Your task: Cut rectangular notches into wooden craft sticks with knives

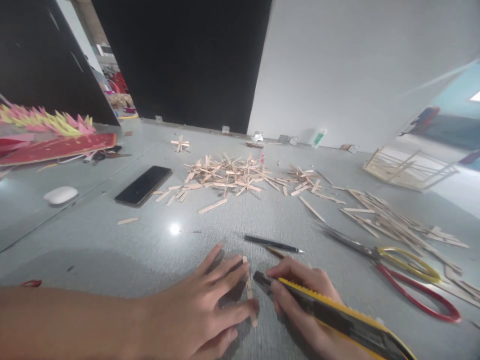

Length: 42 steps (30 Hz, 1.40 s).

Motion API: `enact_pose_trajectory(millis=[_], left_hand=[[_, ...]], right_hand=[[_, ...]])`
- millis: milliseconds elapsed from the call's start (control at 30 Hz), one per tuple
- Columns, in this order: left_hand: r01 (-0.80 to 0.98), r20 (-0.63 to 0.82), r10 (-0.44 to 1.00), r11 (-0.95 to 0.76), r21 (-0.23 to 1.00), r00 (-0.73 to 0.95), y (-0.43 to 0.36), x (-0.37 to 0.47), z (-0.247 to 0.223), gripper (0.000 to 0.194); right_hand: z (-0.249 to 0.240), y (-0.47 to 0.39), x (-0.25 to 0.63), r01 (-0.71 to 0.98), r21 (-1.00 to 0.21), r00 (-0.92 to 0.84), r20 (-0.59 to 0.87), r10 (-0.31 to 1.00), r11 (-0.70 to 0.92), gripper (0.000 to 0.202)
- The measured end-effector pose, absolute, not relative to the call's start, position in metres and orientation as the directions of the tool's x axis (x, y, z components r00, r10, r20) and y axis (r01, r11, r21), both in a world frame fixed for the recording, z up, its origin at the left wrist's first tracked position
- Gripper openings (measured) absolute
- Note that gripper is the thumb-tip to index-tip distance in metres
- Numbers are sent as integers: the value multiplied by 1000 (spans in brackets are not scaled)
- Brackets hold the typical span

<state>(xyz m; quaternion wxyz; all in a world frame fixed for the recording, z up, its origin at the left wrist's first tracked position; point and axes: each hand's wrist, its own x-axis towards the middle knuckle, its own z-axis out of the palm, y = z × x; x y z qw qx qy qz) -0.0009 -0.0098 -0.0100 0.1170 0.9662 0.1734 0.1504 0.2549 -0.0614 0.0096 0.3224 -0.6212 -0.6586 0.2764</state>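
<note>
A pale wooden craft stick [249,286] lies on the grey tabletop between my two hands. My left hand [202,305] is spread beside it, with fingertips resting on or against the stick. In my right hand [307,290] is a yellow and black box cutter [337,315], gripped near its front end. The cutter's dark tip points at the stick, a small gap apart from it. Whether any blade is out I cannot tell. Just beyond my hands lies a black pen [273,243], with a thin brown piece [275,251] under it, partly hidden by my right hand.
Scissors [375,254] with yellow and red handles lie at the right, near long wooden strips [390,220]. Farther back is a heap of craft stick pieces [228,175]. A phone [144,185] and a white mouse [61,194] lie left. Upright panels [183,60] border the back.
</note>
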Motion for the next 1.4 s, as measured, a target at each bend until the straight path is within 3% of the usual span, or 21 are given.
enact_pose_trajectory(millis=[300, 433, 533, 633, 767, 1000, 1167, 1267, 1400], left_hand=[[285, 245, 348, -923, 259, 905, -10, 0, -8, 42], [292, 197, 354, -913, 285, 914, -9, -2, -6, 42], [288, 182, 350, -910, 298, 919, -7, -4, -2, 30], [273, 231, 348, -914, 301, 909, -6, -5, -1, 28], [227, 253, 310, -924, 309, 916, -4, -3, -3, 41], [183, 303, 272, -939, 292, 914, -3, -4, -1, 31], [250, 419, 386, -905, 344, 822, -5, -1, -7, 5], [237, 474, 383, -911, 338, 793, -4, 1, -12, 7], [223, 497, 348, -929, 295, 794, -5, 3, -14, 12]], right_hand=[[9, -62, 254, 630, -772, -10, 103, 995, 86, 31], [4, -67, 257, 443, -890, 25, -110, 994, -110, 51], [2, -70, 260, 348, -913, 49, -209, 977, -213, 58], [3, -68, 261, 461, -879, 55, -108, 993, -121, 50], [5, -61, 259, 629, -778, 84, 68, 994, 1, 33], [0, -59, 263, 570, -821, 26, 49, 998, 25, 38], [-1, -60, 270, 645, -761, -57, 39, 998, 67, 44], [-2, -59, 272, 697, -707, -109, 59, 992, 119, 44], [-5, -60, 267, 619, -775, -146, 44, 988, 126, 34]])
